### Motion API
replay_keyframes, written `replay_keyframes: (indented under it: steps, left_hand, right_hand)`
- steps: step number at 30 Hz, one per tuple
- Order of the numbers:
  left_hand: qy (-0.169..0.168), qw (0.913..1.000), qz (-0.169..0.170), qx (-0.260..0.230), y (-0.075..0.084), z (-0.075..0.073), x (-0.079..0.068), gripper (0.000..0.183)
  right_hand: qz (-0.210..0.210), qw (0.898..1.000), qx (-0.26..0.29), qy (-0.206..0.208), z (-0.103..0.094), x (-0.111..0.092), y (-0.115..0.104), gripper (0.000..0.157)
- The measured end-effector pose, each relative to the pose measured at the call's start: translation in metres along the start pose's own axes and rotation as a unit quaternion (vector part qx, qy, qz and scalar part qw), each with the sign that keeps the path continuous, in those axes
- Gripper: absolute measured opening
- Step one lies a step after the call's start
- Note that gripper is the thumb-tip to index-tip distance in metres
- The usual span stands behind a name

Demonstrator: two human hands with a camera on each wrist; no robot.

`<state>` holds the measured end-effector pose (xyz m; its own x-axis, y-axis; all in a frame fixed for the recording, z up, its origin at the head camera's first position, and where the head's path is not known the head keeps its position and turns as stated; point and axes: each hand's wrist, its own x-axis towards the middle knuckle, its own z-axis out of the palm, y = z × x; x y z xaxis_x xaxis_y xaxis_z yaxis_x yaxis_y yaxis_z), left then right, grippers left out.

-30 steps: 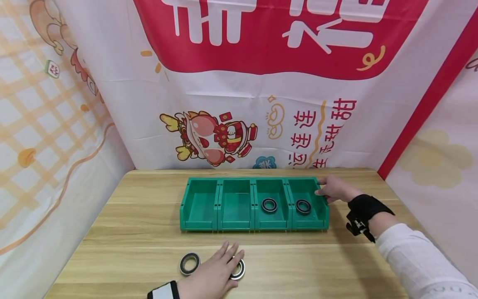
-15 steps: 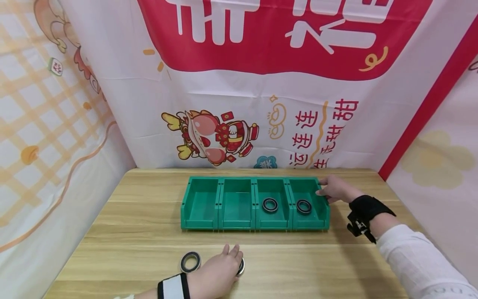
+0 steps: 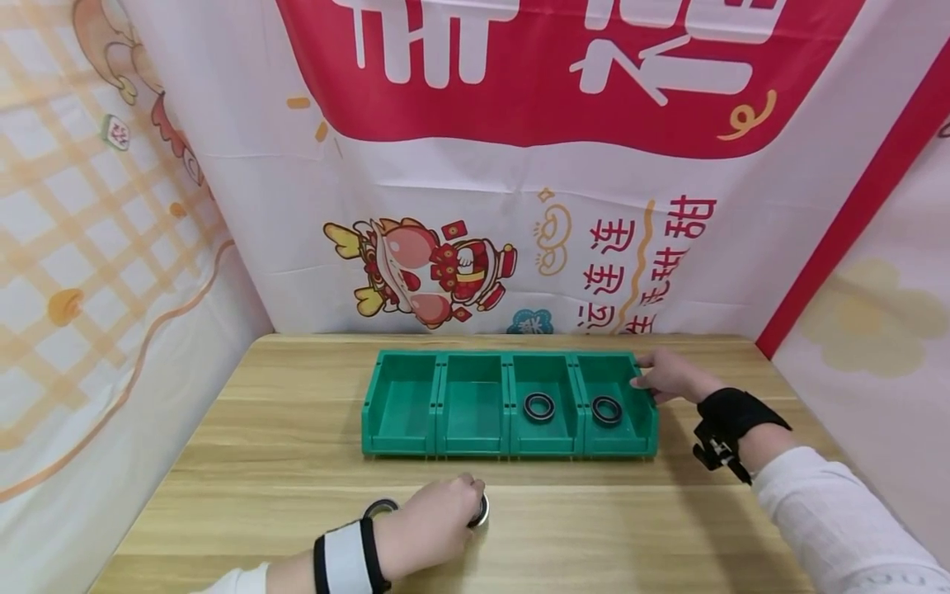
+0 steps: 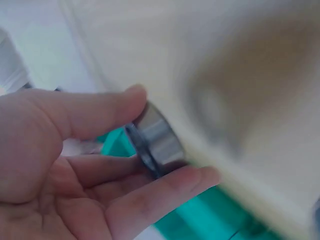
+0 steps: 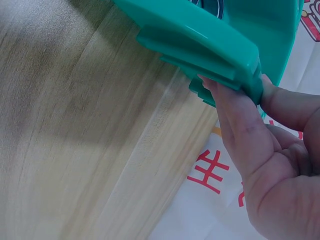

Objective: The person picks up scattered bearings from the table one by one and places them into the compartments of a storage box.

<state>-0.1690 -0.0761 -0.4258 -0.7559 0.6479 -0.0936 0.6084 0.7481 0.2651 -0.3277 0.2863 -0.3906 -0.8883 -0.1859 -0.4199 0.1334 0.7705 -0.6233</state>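
My left hand (image 3: 434,524) pinches a ball bearing (image 4: 160,137) between thumb and fingers, its shiny steel outer ring showing in the left wrist view. Just left of that hand, a second bearing (image 3: 381,507) lies on the table, partly covered by the wrist. At the right end of a row of green bins (image 3: 472,447), my right hand (image 3: 671,375) grips the side wall, thumb on the inner face and fingers outside. One black-sealed bearing (image 3: 538,407) lies in the third bin from the left, and another bearing (image 3: 607,410) in the rightmost bin.
The wooden table (image 3: 297,429) runs back to a white printed cloth (image 3: 297,247) hanging behind the bins. Patterned cloth also hangs at the left and right sides. The two left bins show bare green floors.
My left fingers, spread over the right-hand loose bearing before, have curled and now pinch it, tilting it up. The left wrist now covers part of the other loose bearing. The right hand keeps its grip.
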Motion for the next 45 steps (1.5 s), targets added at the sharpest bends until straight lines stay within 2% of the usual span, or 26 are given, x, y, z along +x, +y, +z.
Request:
replay_keyframes:
  steps: [4, 10, 13, 15, 17, 20, 25, 28, 35, 41, 45]
  left_hand:
    - [-0.001, 0.9994, -0.019, -0.03, 0.001, -0.034, 0.006, 0.017]
    - [0.018, 0.9983, -0.049, -0.027, 0.002, -0.082, 0.021, 0.032]
    - [0.047, 0.9976, -0.049, -0.015, -0.001, -0.095, 0.035, 0.034]
    - [0.062, 0.9966, -0.054, -0.006, -0.005, -0.098, 0.045, 0.033]
    - [0.07, 0.9956, -0.062, -0.002, -0.011, -0.097, 0.056, 0.03]
    - [0.069, 0.9938, -0.084, -0.023, -0.021, -0.093, 0.074, 0.026]
    - [0.066, 0.9888, -0.116, -0.066, -0.04, -0.081, 0.1, 0.02]
    - [0.071, 0.9868, -0.129, -0.067, -0.05, -0.072, 0.111, 0.018]
    - [0.051, 0.9857, -0.15, -0.057, -0.064, -0.048, 0.128, 0.016]
    - [0.037, 0.9904, -0.132, -0.02, -0.075, -0.028, 0.134, 0.014]
    - [0.033, 0.9922, -0.12, -0.006, -0.078, -0.019, 0.137, 0.022]
  right_hand:
    - [0.001, 1.0, -0.001, 0.0, -0.001, 0.0, 0.0, 0.052]
    - [-0.006, 1.0, 0.007, -0.003, -0.002, -0.001, 0.001, 0.054]
    - [-0.007, 1.0, 0.011, -0.004, -0.002, -0.002, 0.002, 0.055]
    - [-0.005, 1.0, 0.013, -0.005, -0.002, -0.001, 0.002, 0.056]
    - [-0.005, 1.0, 0.012, -0.004, -0.001, 0.0, 0.003, 0.055]
    - [-0.007, 1.0, 0.011, -0.003, -0.001, 0.001, 0.004, 0.055]
    - [-0.016, 1.0, 0.013, -0.005, -0.001, 0.0, 0.006, 0.056]
    - [-0.019, 1.0, 0.013, -0.005, -0.001, 0.0, 0.006, 0.057]
    - [-0.009, 1.0, 0.017, -0.003, -0.002, 0.001, 0.005, 0.056]
    - [-0.013, 1.0, 0.02, 0.0, -0.001, 0.002, 0.006, 0.055]
    - [-0.013, 1.0, 0.02, -0.001, -0.001, 0.002, 0.006, 0.055]
